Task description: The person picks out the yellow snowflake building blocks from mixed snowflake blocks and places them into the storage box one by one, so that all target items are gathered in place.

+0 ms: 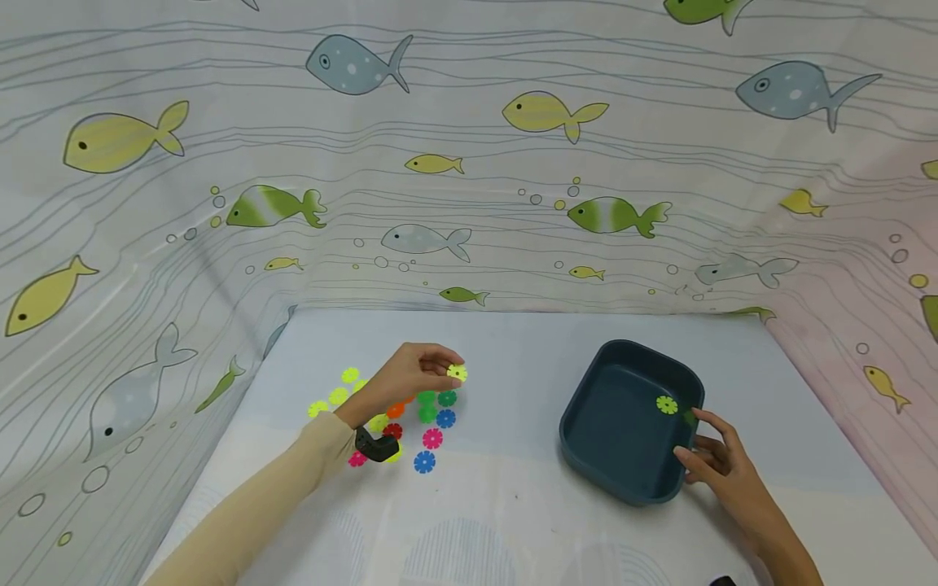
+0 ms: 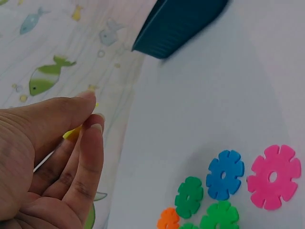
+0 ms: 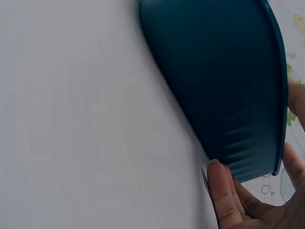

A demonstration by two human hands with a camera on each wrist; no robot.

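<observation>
Between thumb and fingertips, my left hand pinches a yellow snowflake disc, a flat round piece with a notched edge. Only slivers of its yellow show in the left wrist view, behind the thumb. My right hand holds the right side of a dark blue plastic bin. In the right wrist view, some fingers lie low against the bin's outer wall while others reach its rim. A yellow-green disc shows inside the bin, near its right wall.
Below the left hand and forearm, several loose discs lie spread on the white table, among them a blue one, a pink one and a green one. Fish-printed cloth walls the table's back and sides.
</observation>
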